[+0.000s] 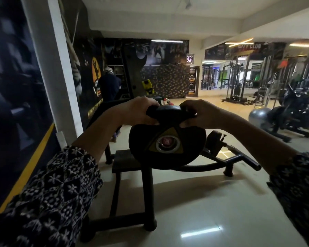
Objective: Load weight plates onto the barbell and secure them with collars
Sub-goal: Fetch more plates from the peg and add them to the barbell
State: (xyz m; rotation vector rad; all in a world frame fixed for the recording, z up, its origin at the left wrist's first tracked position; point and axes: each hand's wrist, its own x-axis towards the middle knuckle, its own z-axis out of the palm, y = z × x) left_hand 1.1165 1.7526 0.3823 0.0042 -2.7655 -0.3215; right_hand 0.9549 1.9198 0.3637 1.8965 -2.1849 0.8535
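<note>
A black round weight plate (146,143) with a yellow triangle and a steel-ringed centre hole hangs in front of me, held up off the floor. My left hand (141,111) grips the left side of its top handle. My right hand (202,113) grips the right side of that handle. Both wrists wear dark patterned sleeves. Behind and under the plate stands a black steel frame (147,193) with a flat pad and a curved bar (239,161). No barbell sleeve or collar is clearly visible.
A dark wall with a white pillar (57,68) runs along the left. A person (109,86) stands at the far left. Cable machines (239,79), a grey exercise ball (259,116) and a bike (296,114) fill the right. Shiny tiled floor (212,202) lies ahead.
</note>
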